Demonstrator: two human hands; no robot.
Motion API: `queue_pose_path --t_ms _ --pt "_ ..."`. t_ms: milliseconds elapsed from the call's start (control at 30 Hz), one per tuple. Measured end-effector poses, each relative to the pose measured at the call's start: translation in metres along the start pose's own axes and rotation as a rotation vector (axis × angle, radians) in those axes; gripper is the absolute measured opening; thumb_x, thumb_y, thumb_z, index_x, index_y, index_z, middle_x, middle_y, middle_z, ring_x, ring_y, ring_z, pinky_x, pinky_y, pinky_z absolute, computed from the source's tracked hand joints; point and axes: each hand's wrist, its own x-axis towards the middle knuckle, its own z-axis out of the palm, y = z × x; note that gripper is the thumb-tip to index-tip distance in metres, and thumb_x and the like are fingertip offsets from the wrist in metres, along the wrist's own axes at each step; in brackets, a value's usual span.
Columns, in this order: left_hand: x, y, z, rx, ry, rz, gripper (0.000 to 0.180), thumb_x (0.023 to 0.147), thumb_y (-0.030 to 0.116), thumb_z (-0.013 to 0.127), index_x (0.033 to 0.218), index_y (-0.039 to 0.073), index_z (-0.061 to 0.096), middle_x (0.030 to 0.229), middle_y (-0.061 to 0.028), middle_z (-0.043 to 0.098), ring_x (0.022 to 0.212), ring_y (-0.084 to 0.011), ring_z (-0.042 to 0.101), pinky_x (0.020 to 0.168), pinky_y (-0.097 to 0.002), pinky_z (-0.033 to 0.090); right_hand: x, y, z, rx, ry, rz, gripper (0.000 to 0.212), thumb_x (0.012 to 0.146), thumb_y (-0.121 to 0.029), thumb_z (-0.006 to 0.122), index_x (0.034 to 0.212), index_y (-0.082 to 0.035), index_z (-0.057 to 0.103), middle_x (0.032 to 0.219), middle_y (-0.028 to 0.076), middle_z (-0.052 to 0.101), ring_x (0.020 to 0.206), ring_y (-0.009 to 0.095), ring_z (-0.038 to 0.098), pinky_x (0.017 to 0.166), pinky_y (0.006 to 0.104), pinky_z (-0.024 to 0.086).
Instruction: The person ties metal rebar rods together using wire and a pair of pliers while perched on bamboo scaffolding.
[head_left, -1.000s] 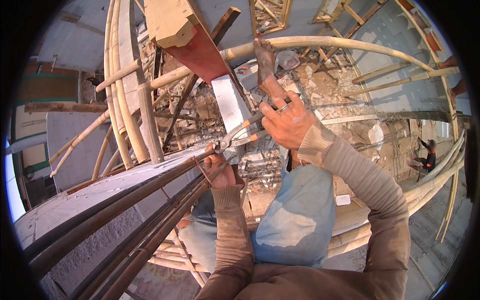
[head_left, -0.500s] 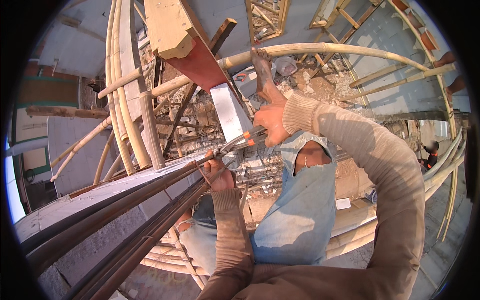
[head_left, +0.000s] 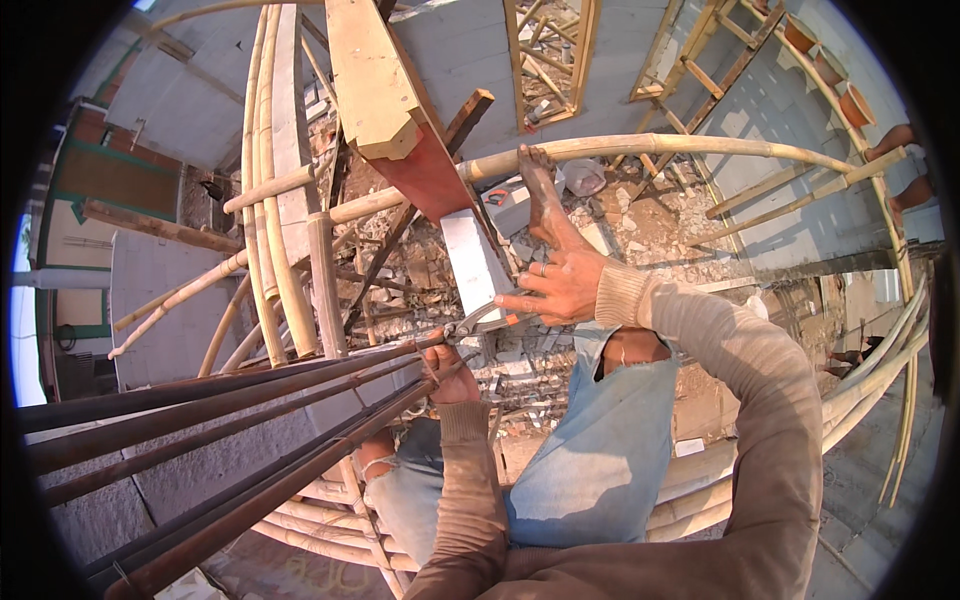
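Note:
Several long, rusty steel bars (head_left: 250, 405) run from the lower left toward the middle, tied together as a reinforcement cage. My left hand (head_left: 455, 380) is closed round the bars near their end, beside a thin tie wire. Pincers (head_left: 490, 322) with orange on the handles lie in my right hand (head_left: 565, 287), jaws at the bar end just above my left fingers. Some right fingers stretch along the handles; the grip underneath is partly hidden. What the jaws bite on is too small to tell.
A bamboo pole (head_left: 650, 147) crosses ahead, with my bare foot on it. A thick wooden beam (head_left: 372, 80) and a white block (head_left: 470, 262) stand ahead of my hands. Upright bamboo poles (head_left: 268, 200) rise at left. Rubble (head_left: 640, 225) lies far below.
My right hand has turned and its fingers have straightened along the pincers, whose handles have swung lower. My left hand keeps its hold on the bars. The whole view has shifted slightly.

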Motion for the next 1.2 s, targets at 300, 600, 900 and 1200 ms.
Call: queue_pose_path --t_ms 300,600,900,1200 --pt "0.001 -0.004 -0.011 -0.001 0.003 0.043 0.031 0.1 0.018 0.057 0.122 -0.003 0.06 0.115 -0.0089 0.064 0.109 -0.0189 0.058 0.104 -0.0341 0.043 0.015 -0.02 0.0 -0.083 0.056 0.253 0.048 0.085 -0.033 0.061 0.128 -0.014 0.06 0.106 0.011 0.066 0.092 0.031 0.066 0.083 0.0561 0.051" --pt "0.0 -0.001 -0.007 -0.022 0.034 0.032 0.028 0.093 0.013 0.068 0.118 0.001 0.065 0.121 -0.0125 0.064 0.113 -0.0202 0.059 0.104 -0.0345 0.046 0.033 0.017 0.008 0.711 -0.524 0.375 0.043 0.083 -0.046 0.065 0.089 -0.003 0.071 0.076 0.021 0.067 0.079 0.039 0.067 0.074 0.049 0.052" --pt "0.003 0.013 0.007 0.026 -0.094 -0.014 0.037 0.094 0.022 0.066 0.125 0.001 0.062 0.134 -0.0149 0.058 0.126 -0.0243 0.053 0.112 -0.0374 0.04 0.031 0.005 0.047 0.619 -0.318 0.435 0.051 0.078 -0.06 0.071 0.087 -0.01 0.07 0.067 0.017 0.065 0.071 0.041 0.065 0.066 0.0495 0.052" --pt "0.004 0.015 0.007 0.064 -0.133 -0.026 0.037 0.099 0.021 0.057 0.127 -0.002 0.058 0.139 -0.0164 0.053 0.133 -0.0314 0.047 0.117 -0.0434 0.035 0.018 -0.012 0.068 0.473 -0.206 0.433 0.055 0.077 -0.051 0.076 0.111 -0.01 0.063 0.074 0.014 0.065 0.068 0.037 0.066 0.063 0.0461 0.052"
